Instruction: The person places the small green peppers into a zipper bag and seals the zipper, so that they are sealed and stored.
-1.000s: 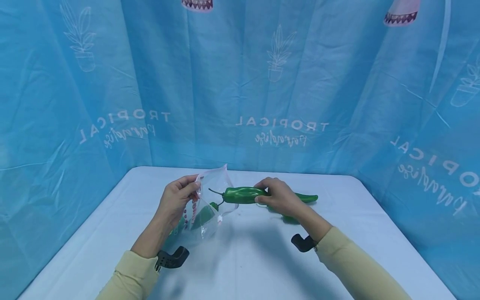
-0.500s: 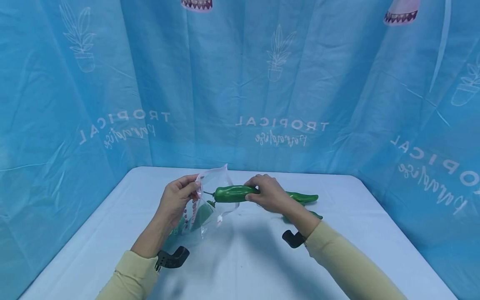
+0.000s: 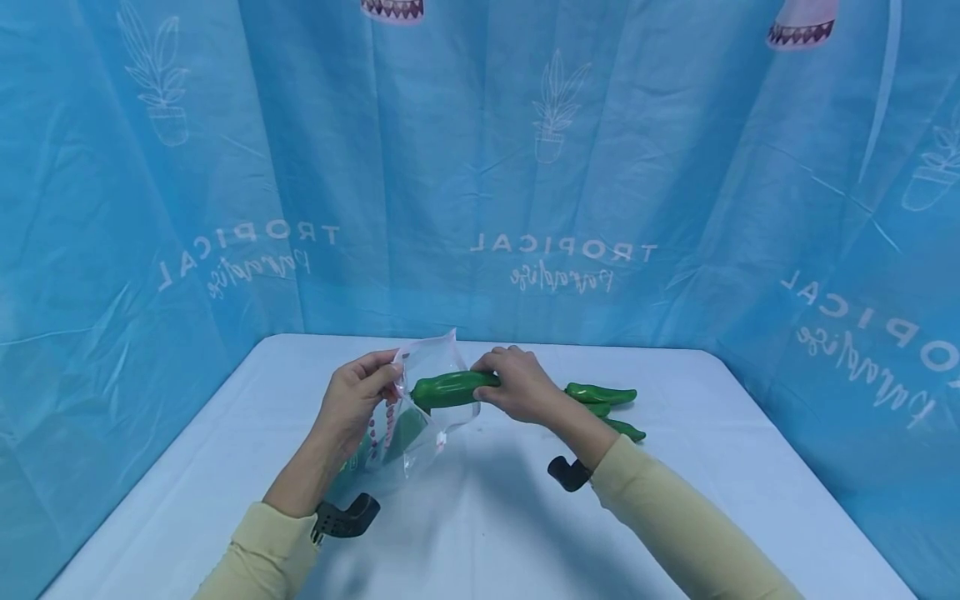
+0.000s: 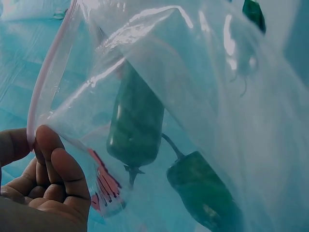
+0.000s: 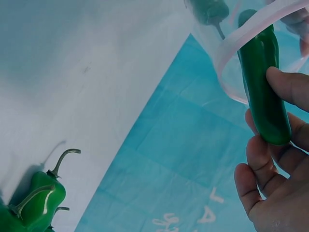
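My left hand (image 3: pixel 358 398) pinches the pink-edged rim of a clear zip bag (image 4: pixel 193 53), holding its mouth open toward the right. One green pepper (image 4: pixel 205 188) lies inside the bag. My right hand (image 3: pixel 517 385) grips another green pepper (image 5: pixel 263 87) near its tip, thumb on one side and fingers on the other. This pepper's stem end is inside the bag's mouth, and its tip end is still outside in my fingers. In the left wrist view the held pepper (image 4: pixel 136 121) shows through the plastic, stem pointing down, beside the bagged one.
Several green peppers (image 3: pixel 600 393) lie in a bunch on the white table (image 3: pixel 480 533), right of my right hand. Their curved stems show at the lower left of the right wrist view. A blue printed curtain (image 3: pixel 480 183) surrounds the table's back and sides.
My right hand has moved left, bringing the pepper's stem end from the bag's opening to inside it. More of the peppers on the table now shows. My left hand and the bag stay nearly still.
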`<state>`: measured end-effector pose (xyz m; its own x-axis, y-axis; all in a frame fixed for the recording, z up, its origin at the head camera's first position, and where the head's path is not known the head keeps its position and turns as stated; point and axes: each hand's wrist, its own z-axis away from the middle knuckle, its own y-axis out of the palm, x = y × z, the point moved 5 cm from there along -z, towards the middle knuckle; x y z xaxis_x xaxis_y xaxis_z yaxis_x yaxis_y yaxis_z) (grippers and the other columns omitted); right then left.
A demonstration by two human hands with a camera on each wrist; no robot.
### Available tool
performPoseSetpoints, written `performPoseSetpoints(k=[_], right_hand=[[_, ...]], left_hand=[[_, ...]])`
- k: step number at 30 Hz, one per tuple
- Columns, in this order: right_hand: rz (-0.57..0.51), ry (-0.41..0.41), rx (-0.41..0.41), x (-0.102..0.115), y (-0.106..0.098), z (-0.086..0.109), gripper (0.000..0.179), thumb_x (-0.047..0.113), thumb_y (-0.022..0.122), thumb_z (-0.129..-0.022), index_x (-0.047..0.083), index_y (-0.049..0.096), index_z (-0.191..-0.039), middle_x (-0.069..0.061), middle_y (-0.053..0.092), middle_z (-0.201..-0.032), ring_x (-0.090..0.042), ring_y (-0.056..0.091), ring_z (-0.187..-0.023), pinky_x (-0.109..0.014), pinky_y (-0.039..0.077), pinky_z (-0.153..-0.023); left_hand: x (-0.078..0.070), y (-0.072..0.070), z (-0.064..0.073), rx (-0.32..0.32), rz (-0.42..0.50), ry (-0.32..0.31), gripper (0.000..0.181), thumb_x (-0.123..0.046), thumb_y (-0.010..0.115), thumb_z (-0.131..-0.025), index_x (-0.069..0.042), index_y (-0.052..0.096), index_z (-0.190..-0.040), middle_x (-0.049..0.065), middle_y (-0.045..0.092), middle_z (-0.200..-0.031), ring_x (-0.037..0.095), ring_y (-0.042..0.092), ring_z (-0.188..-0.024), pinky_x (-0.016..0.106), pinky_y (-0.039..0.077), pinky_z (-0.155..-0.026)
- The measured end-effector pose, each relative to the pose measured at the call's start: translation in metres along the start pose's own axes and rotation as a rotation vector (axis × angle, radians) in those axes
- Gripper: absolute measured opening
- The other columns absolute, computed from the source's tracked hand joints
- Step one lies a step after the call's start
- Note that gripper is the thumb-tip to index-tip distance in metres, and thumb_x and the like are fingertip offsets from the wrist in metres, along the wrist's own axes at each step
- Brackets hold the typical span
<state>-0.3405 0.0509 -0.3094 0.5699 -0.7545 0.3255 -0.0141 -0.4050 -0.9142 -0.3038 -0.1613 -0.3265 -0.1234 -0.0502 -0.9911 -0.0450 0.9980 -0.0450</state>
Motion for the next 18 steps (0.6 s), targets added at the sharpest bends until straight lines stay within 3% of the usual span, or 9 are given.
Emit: performPoseSetpoints(k=[10, 18], right_hand=[[0.007, -0.007, 0.022, 0.008, 0.006, -0.008, 0.028, 0.026, 0.067, -0.087, 0.015, 0.067, -0.113, 0.001, 0.065, -0.104, -0.015, 0.050, -0.093, -0.037, 0.039, -0.086], [0.038, -0.037, 0.040, 0.017, 0.009, -0.012, 0.027, 0.027, 0.066, -0.088, 0.015, 0.066, -0.113, 0.001, 0.065, -0.104, -0.015, 0.050, -0.094, -0.036, 0.040, -0.085]], left_hand=[[-0.002, 0.001, 0.000, 0.004, 0.012, -0.010, 0.035, -0.021, 0.055, -0.095, -0.004, 0.056, -0.125, -0.005, 0.062, -0.086, 0.008, 0.055, -0.070, 0.017, 0.049, -0.067], [-0.004, 0.001, 0.000, -0.006, 0.003, -0.008, 0.035, -0.022, 0.056, -0.095, -0.003, 0.057, -0.124, -0.008, 0.061, -0.081, 0.009, 0.055, -0.070, 0.017, 0.050, -0.069]])
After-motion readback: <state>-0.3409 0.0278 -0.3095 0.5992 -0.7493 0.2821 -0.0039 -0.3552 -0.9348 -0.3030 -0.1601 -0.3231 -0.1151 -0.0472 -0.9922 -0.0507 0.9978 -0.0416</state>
